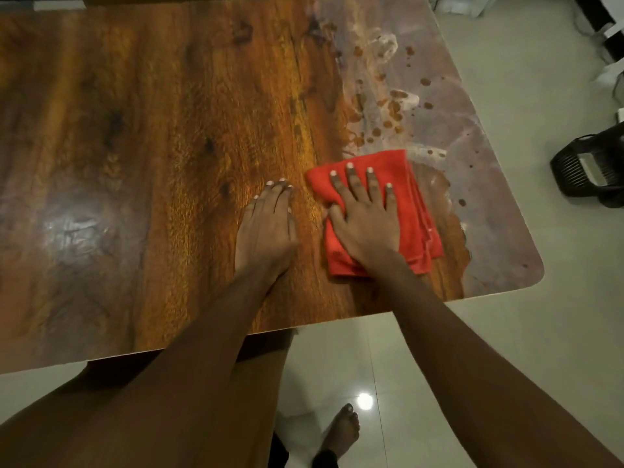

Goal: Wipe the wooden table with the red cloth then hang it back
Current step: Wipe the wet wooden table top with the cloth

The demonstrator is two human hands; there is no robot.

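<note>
The folded red cloth [410,211] lies flat on the wooden table [152,146], near its front right corner. My right hand [366,217] presses down on the cloth with fingers spread, palm on top of it. Just left of the cloth, my left hand [268,228] rests flat on the bare wood, fingers together, holding nothing. A dusty, whitish film with brown spots [398,99] covers the table's right side beyond the cloth. Where the cloth hangs is out of view.
The table's front edge runs close to my body, and its rounded right corner [533,282] is near the cloth. A black object [591,170] sits on the pale tiled floor to the right. My bare foot [341,430] stands on the tiles below.
</note>
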